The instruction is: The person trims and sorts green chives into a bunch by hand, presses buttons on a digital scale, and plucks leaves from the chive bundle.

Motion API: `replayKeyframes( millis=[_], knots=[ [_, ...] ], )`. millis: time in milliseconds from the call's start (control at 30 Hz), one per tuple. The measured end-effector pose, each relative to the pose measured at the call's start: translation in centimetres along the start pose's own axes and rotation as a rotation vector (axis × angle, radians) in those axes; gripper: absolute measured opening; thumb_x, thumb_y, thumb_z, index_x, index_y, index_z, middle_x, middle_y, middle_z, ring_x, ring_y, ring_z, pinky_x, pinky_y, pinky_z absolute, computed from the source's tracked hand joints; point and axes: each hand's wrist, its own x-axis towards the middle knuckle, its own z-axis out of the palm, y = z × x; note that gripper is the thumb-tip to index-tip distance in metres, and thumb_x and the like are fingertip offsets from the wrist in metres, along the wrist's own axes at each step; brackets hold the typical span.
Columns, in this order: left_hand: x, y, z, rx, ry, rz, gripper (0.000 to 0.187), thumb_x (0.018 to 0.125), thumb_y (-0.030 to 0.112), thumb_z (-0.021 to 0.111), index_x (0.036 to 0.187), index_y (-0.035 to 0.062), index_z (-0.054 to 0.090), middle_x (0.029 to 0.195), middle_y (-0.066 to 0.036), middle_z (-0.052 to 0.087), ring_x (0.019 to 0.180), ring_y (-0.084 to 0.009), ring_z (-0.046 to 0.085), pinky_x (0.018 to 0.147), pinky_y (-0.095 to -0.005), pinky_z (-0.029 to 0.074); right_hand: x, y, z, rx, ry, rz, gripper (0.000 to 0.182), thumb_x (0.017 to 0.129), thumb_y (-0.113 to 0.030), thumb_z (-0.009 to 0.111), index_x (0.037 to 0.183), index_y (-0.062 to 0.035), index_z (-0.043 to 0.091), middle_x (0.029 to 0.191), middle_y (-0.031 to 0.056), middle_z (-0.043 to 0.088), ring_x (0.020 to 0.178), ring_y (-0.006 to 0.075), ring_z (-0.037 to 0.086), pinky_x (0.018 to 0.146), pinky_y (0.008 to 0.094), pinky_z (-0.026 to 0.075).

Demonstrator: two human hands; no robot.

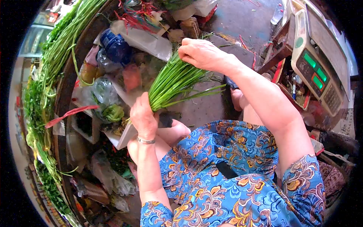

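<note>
A bunch of long, thin green chives [170,83] slants across the middle of the head view, over my lap. My left hand [144,117], with a bracelet at the wrist, is wrapped round the lower end of the bunch. At the upper end, my right hand [202,55] has its fingers curled in on the stalks; its fingertips are partly hidden. Several loose stalks stick out to the right below my right hand.
A scale [319,64] with green digits stands at the right. Leafy greens [62,49] line a curved ledge at the left. A blue plastic jug [113,45], a bagged green vegetable [112,112], a red strip [72,115] and red ties [140,17] lie between.
</note>
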Motion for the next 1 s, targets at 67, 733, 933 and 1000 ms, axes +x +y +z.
replayKeyframes(
  millis=[67,733,933,1000],
  knots=[
    [0.0,0.0,0.0,0.002,0.001,0.003,0.063,0.054,0.001,0.075,0.113,0.0056,0.053,0.089,-0.012,0.058,0.081,-0.0357,0.058,0.069,-0.0433,0.046,-0.1,0.3,0.2,0.026,0.061,-0.003,0.011,0.086,-0.014,0.06,0.091,-0.0048,0.058,0.092,0.0119,0.054,0.089,0.0321,0.057,0.078,0.0403,0.046],
    [-0.4,0.4,-0.1,-0.204,-0.088,-0.136,0.048,0.065,0.001,0.071,0.11,0.0085,0.056,0.098,-0.015,0.063,0.091,-0.0379,0.06,0.075,-0.042,0.05,0.3,2.2,-3.6,0.009,0.294,0.42,0.019,0.084,-0.021,0.059,0.097,-0.008,0.065,0.093,0.0149,0.065,0.092,0.034,0.062,0.082,0.0442,0.049],
    [-0.1,0.0,0.2,-0.207,0.012,-0.111,0.043,0.062,-0.001,0.068,0.103,0.0089,0.057,0.09,-0.014,0.063,0.086,-0.0382,0.06,0.073,-0.0429,0.05,-0.2,2.5,-2.8,0.199,0.191,0.287,0.026,0.082,-0.007,0.059,0.108,-0.0037,0.064,0.094,0.0109,0.066,0.088,0.0222,0.063,0.082,0.0329,0.05],
    [0.0,0.0,0.1,-0.205,-0.043,-0.158,0.043,0.062,-0.003,0.066,0.103,0.0086,0.056,0.091,-0.015,0.063,0.087,-0.0382,0.06,0.073,-0.0431,0.05,-0.3,2.0,-2.9,0.164,0.174,0.288,0.026,0.083,-0.008,0.061,0.108,-0.0043,0.065,0.095,0.0105,0.066,0.088,0.0214,0.063,0.081,0.0326,0.05]
  ],
)
